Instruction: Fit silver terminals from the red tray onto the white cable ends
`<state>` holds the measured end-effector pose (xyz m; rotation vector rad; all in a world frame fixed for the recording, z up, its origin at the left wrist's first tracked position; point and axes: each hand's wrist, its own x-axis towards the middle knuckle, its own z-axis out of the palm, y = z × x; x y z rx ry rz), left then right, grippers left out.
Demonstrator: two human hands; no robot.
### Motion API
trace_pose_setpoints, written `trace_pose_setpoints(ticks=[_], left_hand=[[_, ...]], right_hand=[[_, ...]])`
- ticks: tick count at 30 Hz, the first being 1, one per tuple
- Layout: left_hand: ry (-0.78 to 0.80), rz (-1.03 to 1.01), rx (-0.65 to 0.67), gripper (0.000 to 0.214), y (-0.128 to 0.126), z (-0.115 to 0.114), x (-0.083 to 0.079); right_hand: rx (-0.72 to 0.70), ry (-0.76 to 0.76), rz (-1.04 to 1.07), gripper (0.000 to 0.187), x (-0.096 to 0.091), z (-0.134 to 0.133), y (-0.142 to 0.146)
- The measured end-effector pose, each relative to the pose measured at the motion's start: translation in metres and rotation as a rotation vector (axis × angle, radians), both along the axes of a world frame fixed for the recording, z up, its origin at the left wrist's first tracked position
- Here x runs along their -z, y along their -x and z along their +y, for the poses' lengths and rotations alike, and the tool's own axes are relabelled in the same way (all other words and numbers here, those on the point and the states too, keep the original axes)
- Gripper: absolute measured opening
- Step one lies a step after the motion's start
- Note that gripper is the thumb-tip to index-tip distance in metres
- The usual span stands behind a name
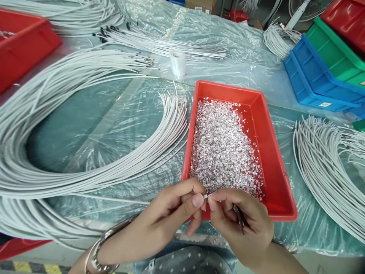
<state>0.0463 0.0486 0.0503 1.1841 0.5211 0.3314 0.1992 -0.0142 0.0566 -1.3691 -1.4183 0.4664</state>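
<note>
My left hand (pixel 168 213) is closed, with thumb and forefinger pinching a thin white cable (pixel 205 196) just behind its end. The thumb and forefinger of my right hand (pixel 246 224) pinch the tip of that same cable. Tucked among the curled fingers of the right hand is a small dark metal tool (pixel 239 217); its kind is mostly hidden. Both hands are over the near edge of a red tray (pixel 273 167). Small silvery foil scraps (pixel 222 148) cover much of the tray's floor.
A big loop of white cables (pixel 114 177) lies to the left, and another cable bundle (pixel 322 167) to the right. Behind the tray stands a clear film roll (pixel 177 64). Stacked blue bins (pixel 319 76) are at the far right, a red bin (pixel 25 45) at the left.
</note>
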Motion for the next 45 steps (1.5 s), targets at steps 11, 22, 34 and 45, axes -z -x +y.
trace_pose_setpoints(ticks=[11,22,34,45], left_hand=[[-0.095,0.032,-0.039,0.022,0.000,-0.003,0.000],[-0.198,0.090,-0.109,0.014,-0.002,-0.003,-0.003],[-0.191,0.071,-0.171,0.017,-0.005,0.000,-0.002],[-0.129,0.054,-0.140,0.037,-0.004,0.000,0.001]], right_hand=[[-0.027,0.014,0.098,0.022,0.001,0.001,0.001],[-0.036,0.067,0.185,0.021,0.000,-0.001,-0.001],[0.027,0.087,0.097,0.018,0.000,-0.007,-0.020],[0.224,0.177,0.067,0.028,0.004,0.002,-0.047]])
